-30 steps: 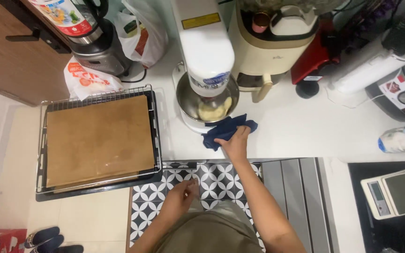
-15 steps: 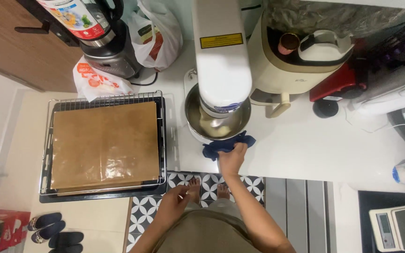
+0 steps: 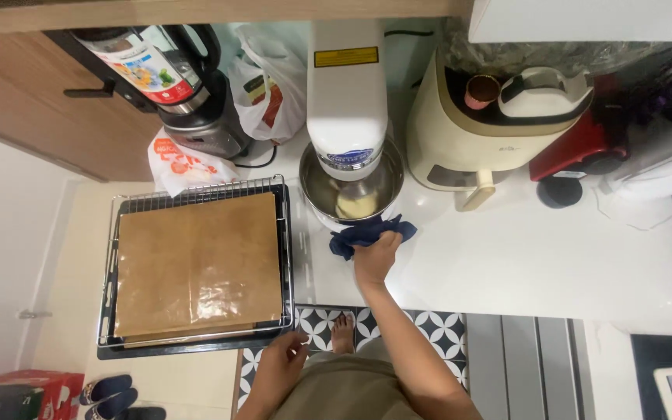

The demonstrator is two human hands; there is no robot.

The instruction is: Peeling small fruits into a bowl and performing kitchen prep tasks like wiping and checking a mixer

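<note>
Cloth first: we see a dark blue cloth (image 3: 369,236) bunched on the white tabletop (image 3: 523,257) at frame centre, pressed against the lower rim of the steel mixing bowl (image 3: 351,190) under the white stand mixer (image 3: 347,101). Our right hand (image 3: 376,260) lies directly below it in the frame, fingers (image 3: 383,243) curled down and clamped on the cloth's lower edge. The cloth's long axis runs left to right along the bowl's rim, its ends pointing toward frame left and right. Our left hand (image 3: 283,364) hangs low at lower centre-left, well apart from the cloth, fingers loosely together and holding nothing that we can tell. It sits just below the baking tray (image 3: 110,342) lined with brown parchment (image 3: 196,264).
</note>
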